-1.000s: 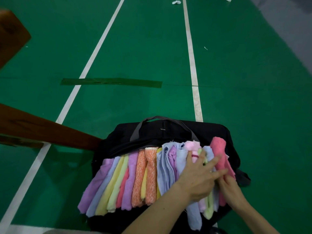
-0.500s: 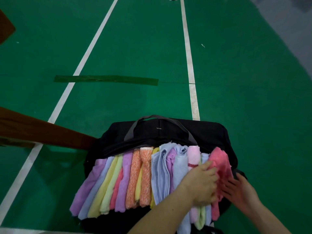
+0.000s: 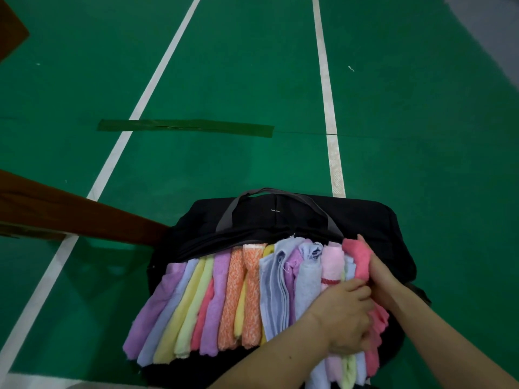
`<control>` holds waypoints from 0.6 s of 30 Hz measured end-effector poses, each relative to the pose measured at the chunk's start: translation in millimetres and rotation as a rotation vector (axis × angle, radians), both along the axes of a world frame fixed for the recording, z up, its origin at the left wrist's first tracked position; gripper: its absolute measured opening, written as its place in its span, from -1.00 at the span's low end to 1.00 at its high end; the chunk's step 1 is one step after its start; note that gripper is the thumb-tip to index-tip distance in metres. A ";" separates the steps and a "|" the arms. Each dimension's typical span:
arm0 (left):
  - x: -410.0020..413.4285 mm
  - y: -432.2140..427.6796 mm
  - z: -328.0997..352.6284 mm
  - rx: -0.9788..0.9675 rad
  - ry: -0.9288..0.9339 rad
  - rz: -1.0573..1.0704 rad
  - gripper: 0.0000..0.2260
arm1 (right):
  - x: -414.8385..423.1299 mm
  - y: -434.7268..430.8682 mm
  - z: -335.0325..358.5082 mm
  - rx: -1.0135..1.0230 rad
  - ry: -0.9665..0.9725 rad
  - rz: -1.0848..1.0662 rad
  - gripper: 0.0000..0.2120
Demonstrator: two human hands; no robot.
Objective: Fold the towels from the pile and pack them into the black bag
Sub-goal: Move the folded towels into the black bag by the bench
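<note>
Head view: I see the black bag (image 3: 295, 220) lying open on the green floor (image 3: 252, 80), a row of folded towels (image 3: 224, 299) packed side by side across its opening. The pink towel (image 3: 362, 259) stands at the row's right end. The left hand (image 3: 348, 318) curls its fingers onto the towels beside it. The right hand (image 3: 384, 279) presses flat against the pink towel's right side, fingers straight. A wooden beam (image 3: 70, 217) meets the bag's left edge.
</note>
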State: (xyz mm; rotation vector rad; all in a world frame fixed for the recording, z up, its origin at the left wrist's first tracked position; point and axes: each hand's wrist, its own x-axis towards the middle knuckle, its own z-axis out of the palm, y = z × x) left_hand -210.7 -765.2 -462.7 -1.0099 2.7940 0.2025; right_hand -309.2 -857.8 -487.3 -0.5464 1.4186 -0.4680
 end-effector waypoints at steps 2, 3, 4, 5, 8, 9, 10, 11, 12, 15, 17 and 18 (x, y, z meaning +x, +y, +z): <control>1.1 2.5 -5.2 0.000 0.030 0.022 -0.65 | 0.1 3.4 -3.7 0.044 0.025 -0.077 -0.52; 1.7 3.1 -7.0 0.003 0.037 0.023 -0.66 | 1.6 5.8 -1.7 0.059 -0.014 -0.144 -0.44; 2.6 2.9 -6.8 0.003 0.044 0.026 -0.67 | 2.9 7.2 2.2 0.085 -0.065 -0.214 -0.40; 3.1 2.6 -5.5 0.010 0.050 0.036 -0.66 | 0.9 8.3 5.7 0.087 -0.152 -0.309 -0.39; 3.1 4.5 -5.7 0.009 0.078 0.071 -0.59 | -10.6 3.8 6.4 0.102 -0.375 -0.712 -0.31; 3.2 5.1 -6.0 -0.014 0.090 0.077 -0.56 | -13.4 1.9 6.4 0.117 -0.390 -0.800 -0.38; 3.6 5.3 -6.1 -0.038 0.089 0.076 -0.55 | -15.6 1.2 8.1 0.138 -0.391 -0.841 -0.43; 4.5 4.8 -6.0 -0.049 0.076 0.075 -0.56 | -17.7 -0.1 6.6 0.150 -0.394 -0.861 -0.47; 5.3 4.6 -5.7 -0.039 0.061 0.072 -0.58 | -18.0 -0.7 6.6 0.155 -0.381 -0.860 -0.49; 5.3 3.0 -2.7 0.009 0.058 0.055 -0.69 | -19.3 -5.4 9.1 0.199 -0.309 -0.811 -0.53; 6.0 1.7 -0.7 0.002 0.058 0.055 -0.71 | -14.2 -8.5 7.9 0.207 -0.271 -0.760 -0.55; 6.5 0.5 0.1 0.007 0.057 0.063 -0.71 | -8.7 -9.3 7.3 0.206 -0.257 -0.729 -0.55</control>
